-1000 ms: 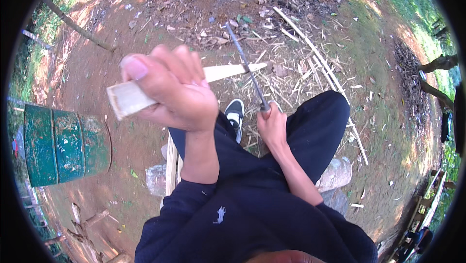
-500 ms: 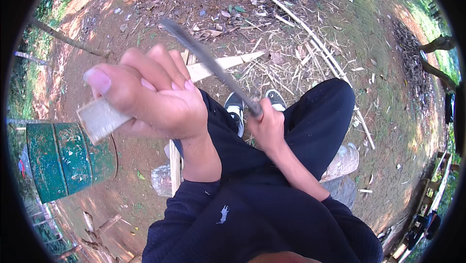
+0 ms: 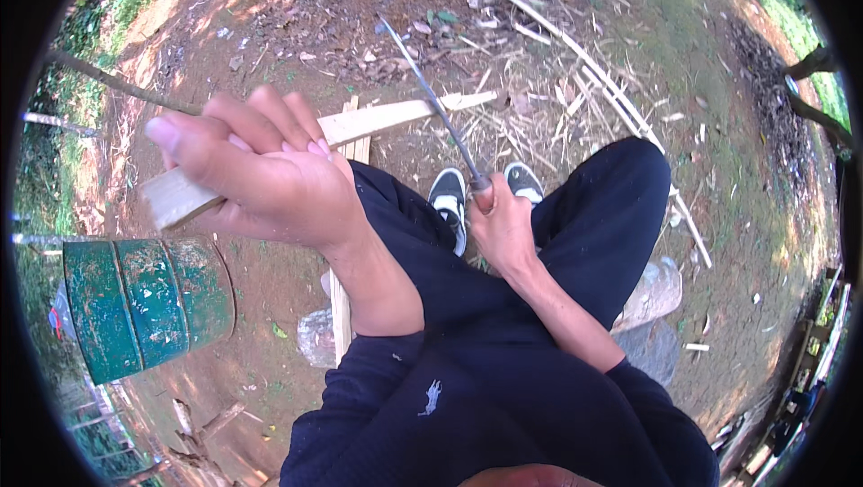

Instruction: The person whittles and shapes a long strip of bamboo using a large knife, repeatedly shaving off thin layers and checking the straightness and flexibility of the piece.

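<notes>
My left hand (image 3: 270,172) is raised at the left, its fingers wrapped round a pale flat stick of split wood (image 3: 382,120). One squared end sticks out below the thumb, while the tapered end reaches right, over the ground before my feet. In my right hand (image 3: 502,231), between my knees, is the wooden handle of a machete (image 3: 431,96). Its long dark blade points up and to the left, seen nearly edge-on. The blade crosses the stick near the tapered end, and it looks to be touching the wood there.
A worn green metal drum (image 3: 148,307) stands at the left. Thin shavings (image 3: 517,132) litter the ground ahead, beside long split strips (image 3: 593,69) at the right. More slats (image 3: 340,307) lie by my left leg. A log (image 3: 649,294) lies beneath me, next to a grey stone (image 3: 649,350).
The machete blade has turned edge-on and swung right, now crossing nearer the stick's tapered end. My left hand has shifted slightly left, still gripping the stick.
</notes>
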Demonstrator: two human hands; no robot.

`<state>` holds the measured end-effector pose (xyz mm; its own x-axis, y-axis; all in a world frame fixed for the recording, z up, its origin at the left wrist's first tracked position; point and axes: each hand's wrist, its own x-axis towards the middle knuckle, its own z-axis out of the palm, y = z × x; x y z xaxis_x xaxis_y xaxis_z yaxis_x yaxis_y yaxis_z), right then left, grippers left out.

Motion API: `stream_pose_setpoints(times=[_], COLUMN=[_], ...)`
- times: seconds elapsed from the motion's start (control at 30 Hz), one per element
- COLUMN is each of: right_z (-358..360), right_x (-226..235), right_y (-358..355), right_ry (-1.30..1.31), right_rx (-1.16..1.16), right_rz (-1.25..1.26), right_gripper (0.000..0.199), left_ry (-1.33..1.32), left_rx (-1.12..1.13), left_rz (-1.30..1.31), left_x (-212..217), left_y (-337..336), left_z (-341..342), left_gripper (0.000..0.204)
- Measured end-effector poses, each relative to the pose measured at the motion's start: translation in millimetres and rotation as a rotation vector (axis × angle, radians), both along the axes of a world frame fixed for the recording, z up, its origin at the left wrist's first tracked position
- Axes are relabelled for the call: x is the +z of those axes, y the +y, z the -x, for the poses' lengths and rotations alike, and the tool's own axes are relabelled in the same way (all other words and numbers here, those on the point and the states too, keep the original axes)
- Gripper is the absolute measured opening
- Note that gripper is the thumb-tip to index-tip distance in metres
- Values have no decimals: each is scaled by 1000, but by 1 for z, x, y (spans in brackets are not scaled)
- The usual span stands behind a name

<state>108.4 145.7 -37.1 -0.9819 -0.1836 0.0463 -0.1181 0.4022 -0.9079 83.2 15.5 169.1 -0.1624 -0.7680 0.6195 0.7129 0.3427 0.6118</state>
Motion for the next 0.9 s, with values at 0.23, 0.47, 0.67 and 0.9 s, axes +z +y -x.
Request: stream_pose_setpoints(times=[0.23,0.47,0.67,0.9], right_z=[15,-12,6,-11], right_x=[-24,17,-28,14], right_y=[11,0,15,8], right_ry=[11,54,300,2], right_rx=[-16,33,-38,117], right_rz=[-98,86,-112,18], right_gripper=[11,21,19,24], left_ry=[-10,35,15,-27], left_rx=[-89,-251,-272,-8], left_rz=[95,111,112,41], left_x=[-5,-15,-14,-6], left_y=[1,0,13,5], left_z=[-5,-12,-10,-2], left_gripper=[52,47,46,46])
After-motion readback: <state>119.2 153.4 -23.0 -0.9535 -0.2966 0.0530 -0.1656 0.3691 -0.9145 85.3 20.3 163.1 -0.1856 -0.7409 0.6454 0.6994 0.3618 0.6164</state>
